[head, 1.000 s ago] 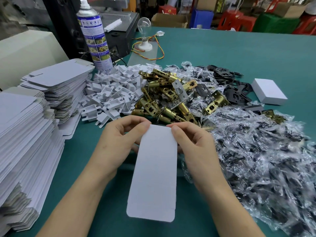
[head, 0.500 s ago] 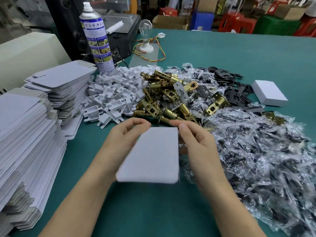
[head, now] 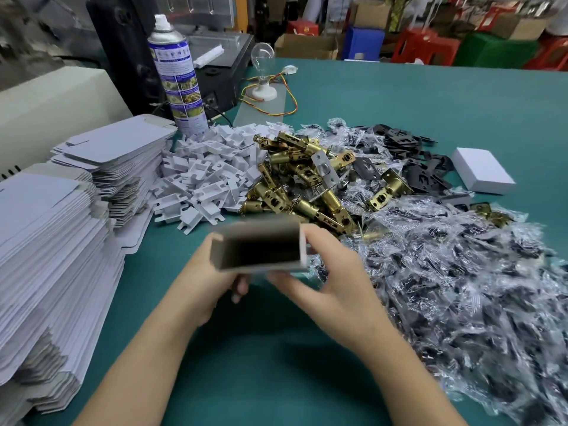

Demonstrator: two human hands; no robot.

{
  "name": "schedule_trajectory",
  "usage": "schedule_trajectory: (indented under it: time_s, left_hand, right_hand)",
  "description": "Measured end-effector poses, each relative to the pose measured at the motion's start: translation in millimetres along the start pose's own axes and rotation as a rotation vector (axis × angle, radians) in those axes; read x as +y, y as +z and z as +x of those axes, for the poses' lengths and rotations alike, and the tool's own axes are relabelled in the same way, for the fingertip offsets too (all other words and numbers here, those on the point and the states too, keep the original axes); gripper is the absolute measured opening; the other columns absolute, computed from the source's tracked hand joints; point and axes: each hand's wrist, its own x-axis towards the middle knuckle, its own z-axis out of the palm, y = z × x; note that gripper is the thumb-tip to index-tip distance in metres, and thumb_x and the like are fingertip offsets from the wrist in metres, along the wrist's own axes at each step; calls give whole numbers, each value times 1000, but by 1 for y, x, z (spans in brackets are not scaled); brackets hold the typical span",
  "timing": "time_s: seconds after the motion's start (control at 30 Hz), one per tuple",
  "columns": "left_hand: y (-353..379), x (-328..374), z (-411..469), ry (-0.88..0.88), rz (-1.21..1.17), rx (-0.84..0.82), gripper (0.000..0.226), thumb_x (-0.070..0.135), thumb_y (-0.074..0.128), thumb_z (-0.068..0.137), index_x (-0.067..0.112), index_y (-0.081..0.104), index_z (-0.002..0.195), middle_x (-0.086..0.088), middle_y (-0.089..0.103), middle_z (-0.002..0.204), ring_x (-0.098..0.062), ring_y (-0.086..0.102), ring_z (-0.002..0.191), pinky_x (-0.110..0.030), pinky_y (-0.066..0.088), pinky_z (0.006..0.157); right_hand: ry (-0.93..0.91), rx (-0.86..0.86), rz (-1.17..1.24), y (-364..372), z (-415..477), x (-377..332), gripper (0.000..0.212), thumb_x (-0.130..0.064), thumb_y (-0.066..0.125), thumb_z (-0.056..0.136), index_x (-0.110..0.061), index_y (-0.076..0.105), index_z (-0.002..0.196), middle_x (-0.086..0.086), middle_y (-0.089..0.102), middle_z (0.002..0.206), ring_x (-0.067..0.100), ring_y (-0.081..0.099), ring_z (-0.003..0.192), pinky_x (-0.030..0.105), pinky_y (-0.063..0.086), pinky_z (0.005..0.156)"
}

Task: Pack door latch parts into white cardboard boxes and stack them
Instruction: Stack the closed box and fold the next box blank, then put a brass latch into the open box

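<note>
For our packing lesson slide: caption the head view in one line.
Left hand and right hand hold an open box before piled latches.

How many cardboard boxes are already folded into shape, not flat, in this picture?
2. The closed white box lies on the green table at far right. The open box is held between the left hand and the right hand. Others may hide under the bagged parts.

Glossy brass latches (head: 295, 186); matt cardboard box (head: 261, 244).
</note>
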Motion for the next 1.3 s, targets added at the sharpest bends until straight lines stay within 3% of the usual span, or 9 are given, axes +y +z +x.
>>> schedule_trajectory:
  time_s: [0.1, 0.27, 0.33, 0.47, 0.57, 0.7, 0.8, 1.07, 1.3]
  left_hand:
    - [5, 11, 9, 110, 199, 162, 24, 31, 53, 78, 37, 66, 58, 7, 59, 49, -1, 47, 38, -16, 35, 38]
    - [6, 16, 4, 248, -56, -43, 46, 75, 43, 97, 45, 74, 114, 16, 77, 115, -2, 71, 108, -18, 54, 89]
    - [9, 18, 2, 302, -44, -70, 20, 58, 67, 86, 57, 73, 105, 21, 78, 110, 3, 72, 103, -10, 52, 83]
    - [6, 19, 2, 331, -28, 10, 25, 53, 77, 75, 56, 74, 100, 18, 79, 104, 0, 74, 96, -13, 56, 75]
    - [8, 20, -1, 332, -34, -22, 28, 52, 79, 76, 55, 73, 104, 18, 78, 107, -2, 74, 98, -14, 57, 74]
    - [16, 18, -4, 380, 92, -119, 31, 50, 81, 78, 51, 72, 108, 16, 78, 107, -6, 73, 97, -24, 60, 78]
    - [15, 16, -3, 388, 104, -147, 33, 51, 83, 78, 48, 73, 109, 15, 77, 109, -9, 73, 99, -29, 60, 82]
    - [13, 15, -3, 400, 55, -178, 33, 51, 85, 78, 48, 73, 109, 14, 77, 109, -9, 73, 101, -19, 59, 79]
    - [14, 15, -3, 400, 49, -177, 30, 46, 84, 79, 48, 73, 107, 13, 77, 108, -11, 73, 99, -24, 61, 79]
  right_hand:
    - [110, 100, 85, 1, 1, 2, 31, -28, 77, 87, -27, 65, 116, -15, 72, 106, 14, 66, 97, 33, 54, 81]
    - [202, 145, -2, 1, 0, 6, 32, -40, 76, 83, -34, 60, 111, -20, 71, 101, 7, 67, 91, 27, 54, 72]
    - [192, 60, -12, 1, -1, 4, 39, -45, 76, 82, -34, 60, 116, -22, 71, 103, 3, 68, 92, 20, 53, 72]
    - [180, 138, 107, -16, 9, -9, 47, -57, 64, 89, -31, 61, 128, -18, 72, 113, -1, 68, 104, 16, 54, 84]
    - [224, 329, -2, -48, 33, -17, 21, -44, 62, 97, -25, 70, 99, -6, 74, 92, 3, 68, 81, 24, 56, 73]
    - [254, 272, -317, -72, 84, -17, 43, -47, 57, 103, -18, 74, 76, -3, 74, 70, 4, 64, 56, 18, 51, 59]
    - [329, 291, -487, -85, 123, 4, 46, -42, 47, 107, -8, 74, 90, 8, 76, 81, 26, 73, 79, 42, 59, 79]
    - [534, 105, -661, -101, 159, 41, 48, -40, 54, 105, 2, 77, 103, 6, 59, 66, 19, 47, 55, 27, 36, 52]
    - [533, 132, -511, -96, 154, 35, 33, -33, 67, 99, -3, 80, 98, 17, 73, 85, 17, 50, 63, 29, 42, 58]
